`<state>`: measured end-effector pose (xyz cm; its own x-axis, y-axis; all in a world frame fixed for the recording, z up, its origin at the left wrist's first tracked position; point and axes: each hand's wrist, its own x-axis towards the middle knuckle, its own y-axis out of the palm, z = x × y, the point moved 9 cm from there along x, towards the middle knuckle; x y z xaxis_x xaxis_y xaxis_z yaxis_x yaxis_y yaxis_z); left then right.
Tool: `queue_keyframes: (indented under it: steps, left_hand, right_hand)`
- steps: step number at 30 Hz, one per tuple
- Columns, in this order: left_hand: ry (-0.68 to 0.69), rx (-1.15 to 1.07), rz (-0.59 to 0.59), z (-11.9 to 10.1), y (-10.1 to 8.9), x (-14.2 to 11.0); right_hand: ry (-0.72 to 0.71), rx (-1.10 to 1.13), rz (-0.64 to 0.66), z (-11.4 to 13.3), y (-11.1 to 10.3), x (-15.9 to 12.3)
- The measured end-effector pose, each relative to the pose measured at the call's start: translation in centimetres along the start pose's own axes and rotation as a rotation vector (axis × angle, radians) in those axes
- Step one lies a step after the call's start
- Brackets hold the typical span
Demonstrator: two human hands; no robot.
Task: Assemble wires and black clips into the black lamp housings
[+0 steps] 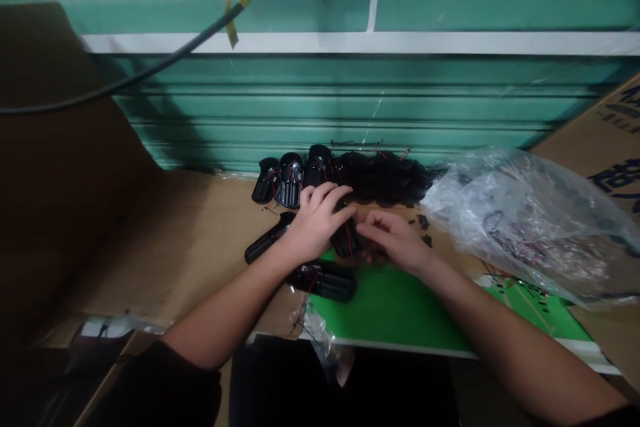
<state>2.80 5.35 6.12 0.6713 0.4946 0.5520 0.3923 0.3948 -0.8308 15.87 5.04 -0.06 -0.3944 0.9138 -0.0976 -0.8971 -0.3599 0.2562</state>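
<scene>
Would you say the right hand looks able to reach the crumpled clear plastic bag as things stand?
Probably yes: the right hand sits close to the crumpled clear plastic bag, with only small black pieces lying between them.

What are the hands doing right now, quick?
Left hand: curled over a black plastic part; cannot tell if it grips.
Right hand: open, holding nothing visible, fingertips near that part.
</scene>
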Motion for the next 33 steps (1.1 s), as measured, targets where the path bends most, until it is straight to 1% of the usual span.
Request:
queue_keyframes:
  steps: [2,3,5,7,8,9,10,11,13,15,17,19,22,24,27,29,31,33]
  left_hand:
    - [-0.038,0.005,-0.038,0.1,-0.5,0.0]
    - [-0.084,-0.018,-0.064,0.4,-0.8,0.0]
    - [-0.224,-0.130,-0.149,1.5,-1.3,-0.1]
    - [-0.380,-0.345,-0.249,3.0,-1.4,-0.4]
    - [-0.455,-0.493,-0.278,3.7,-1.1,-0.6]
    - [-0.524,-0.663,-0.278,4.3,-0.4,-0.7]
    - [-0.591,-0.845,-0.253,4.7,0.6,-0.7]
    - [-0.662,-1.026,-0.203,4.9,1.7,-0.7]
    - [-0.814,-1.356,-0.095,4.6,3.6,-0.8]
    - [-0.948,-1.622,-0.016,3.7,4.5,-0.9]
    - [-1.005,-1.807,0.059,2.4,4.7,-0.7]
    - [-1.017,-1.872,0.109,1.3,4.6,-0.5]
    - [-1.029,-1.941,0.133,0.1,4.7,-0.4]
    - [-1.064,-2.000,0.140,-0.4,5.0,-0.5]
    - [-1.132,-2.034,0.115,-0.2,5.3,-0.9]
    - [-1.164,-2.023,0.087,0.1,5.4,-1.1]
    - [-1.172,-2.005,0.075,0.3,5.5,-1.2]
    - [-1.152,-1.986,0.087,0.2,5.5,-1.2]
  right_hand:
    - [-0.005,-0.024,-0.008,0.0,0.1,0.0]
    - [-0.023,-0.027,-0.018,0.2,0.1,-0.1]
    - [-0.079,-0.024,-0.044,0.8,-0.1,-0.1]
    - [-0.129,-0.036,-0.070,1.4,-0.3,-0.2]
    - [-0.149,-0.050,-0.087,1.6,-0.5,-0.3]
    - [-0.165,-0.066,-0.104,1.9,-0.6,-0.4]
    - [-0.177,-0.083,-0.122,2.1,-0.8,-0.5]
    - [-0.191,-0.096,-0.142,2.3,-0.9,-0.6]
    - [-0.217,-0.114,-0.174,2.6,-1.0,-0.8]
    - [-0.228,-0.124,-0.184,2.7,-1.0,-1.0]
    - [-0.229,-0.123,-0.179,2.7,-0.7,-1.2]
    - [-0.225,-0.121,-0.163,2.5,-0.4,-1.3]
    - [-0.219,-0.135,-0.139,2.4,0.0,-1.4]
    - [-0.223,-0.143,-0.133,2.4,0.0,-1.4]
    - [-0.254,-0.161,-0.151,2.9,-0.1,-1.4]
    - [-0.268,-0.171,-0.193,3.2,-0.6,-1.5]
    - [-0.250,-0.151,-0.241,3.3,-1.1,-1.5]
    - [-0.216,-0.110,-0.252,3.3,-1.4,-1.4]
